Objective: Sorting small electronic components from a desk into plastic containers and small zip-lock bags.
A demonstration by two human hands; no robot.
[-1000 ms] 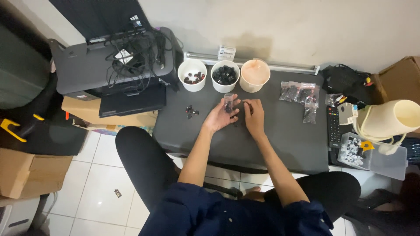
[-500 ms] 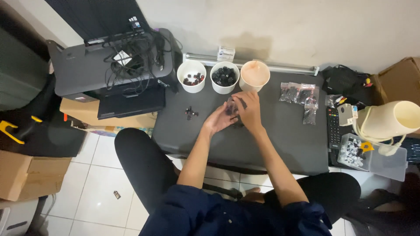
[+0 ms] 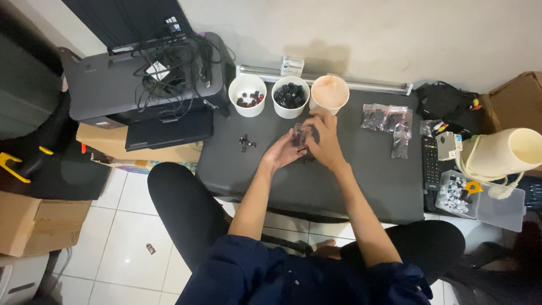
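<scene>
Small dark part: we see it held above the middle of the low black table, just near of the three cups; its kind is too small to tell.
Left hand: palm turned up, fingers curled around the small dark part from the left.
Right hand: it meets the left hand from the right, fingers bent over the same part; we cannot tell whether they grip it or only touch it.
Left cup: white, at the far edge of the table, holding a few dark and reddish pieces.
Middle cup: white, just right of the left cup, filled with black pieces.
Right cup: pale pink, just far of the right hand.
Loose pieces: a small dark cluster on the table, left of the hands.
Clear bags: small packets of dark parts, right of the hands.
Printer: dark grey, far left, with cables piled on top.
</scene>
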